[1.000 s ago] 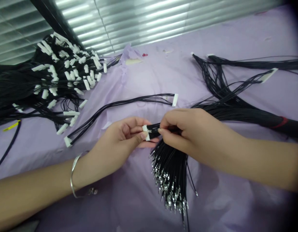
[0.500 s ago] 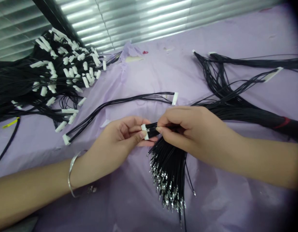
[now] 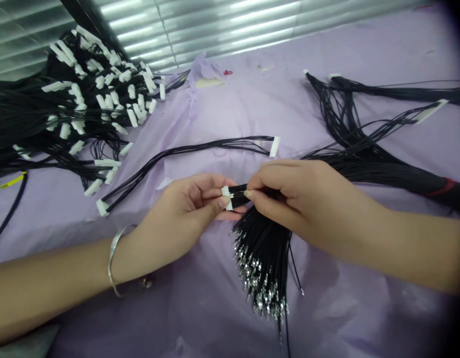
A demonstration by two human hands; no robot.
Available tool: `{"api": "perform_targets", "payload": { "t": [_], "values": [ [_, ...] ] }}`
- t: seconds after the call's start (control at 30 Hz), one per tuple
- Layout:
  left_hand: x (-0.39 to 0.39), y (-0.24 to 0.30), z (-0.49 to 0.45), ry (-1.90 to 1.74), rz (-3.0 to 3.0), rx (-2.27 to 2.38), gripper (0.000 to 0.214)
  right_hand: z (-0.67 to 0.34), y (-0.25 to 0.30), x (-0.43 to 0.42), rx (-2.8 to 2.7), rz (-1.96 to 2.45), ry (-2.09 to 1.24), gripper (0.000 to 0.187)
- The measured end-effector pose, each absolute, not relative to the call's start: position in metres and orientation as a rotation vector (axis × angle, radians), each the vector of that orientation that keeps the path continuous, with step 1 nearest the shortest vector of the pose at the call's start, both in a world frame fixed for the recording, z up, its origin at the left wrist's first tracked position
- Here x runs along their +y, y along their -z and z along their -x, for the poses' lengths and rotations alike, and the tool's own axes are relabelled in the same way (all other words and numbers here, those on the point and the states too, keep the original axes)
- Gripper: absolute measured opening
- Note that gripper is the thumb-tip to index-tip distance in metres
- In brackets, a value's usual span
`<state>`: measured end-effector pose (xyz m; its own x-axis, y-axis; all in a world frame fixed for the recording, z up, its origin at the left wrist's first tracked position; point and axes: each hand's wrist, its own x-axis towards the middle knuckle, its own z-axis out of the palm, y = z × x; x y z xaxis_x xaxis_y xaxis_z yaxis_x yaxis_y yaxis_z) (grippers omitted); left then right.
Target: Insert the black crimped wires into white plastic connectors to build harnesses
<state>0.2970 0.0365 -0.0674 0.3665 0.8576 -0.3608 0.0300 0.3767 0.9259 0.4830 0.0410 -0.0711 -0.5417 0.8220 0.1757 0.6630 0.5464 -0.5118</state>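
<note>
My left hand (image 3: 185, 214) pinches a small white connector (image 3: 226, 197) between thumb and fingers. My right hand (image 3: 297, 199) is closed on the black wires (image 3: 240, 195) that run into that connector. Under my right hand a thick bundle of black wires with metal crimp ends (image 3: 263, 268) fans out toward me. A silver bracelet (image 3: 114, 261) sits on my left wrist.
A finished harness (image 3: 185, 151) with white connectors at both ends lies just beyond my hands. A big heap of such harnesses (image 3: 76, 114) fills the far left. More black wire bundles (image 3: 364, 144), one tied in red, lie on the right of the purple cloth (image 3: 215, 308).
Both hands stay pinched on the connector and wires. They have shifted slightly right and up in the view as the camera moved.
</note>
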Motion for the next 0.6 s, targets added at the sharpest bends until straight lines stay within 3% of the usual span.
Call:
{"api": "perform_targets", "payload": {
  "t": [0.3, 0.6],
  "values": [
    [0.035, 0.069, -0.296, -0.655, -1.123, 1.087, 0.013, -0.481, 0.072, 0.04, -2.322, 1.218, -0.535, 0.015],
    [0.04, 0.07, -0.285, -0.61, -1.052, 0.964, 0.018, -0.491, 0.065, 0.042, -2.26, 1.169, -0.78, 0.013]
  ]
}}
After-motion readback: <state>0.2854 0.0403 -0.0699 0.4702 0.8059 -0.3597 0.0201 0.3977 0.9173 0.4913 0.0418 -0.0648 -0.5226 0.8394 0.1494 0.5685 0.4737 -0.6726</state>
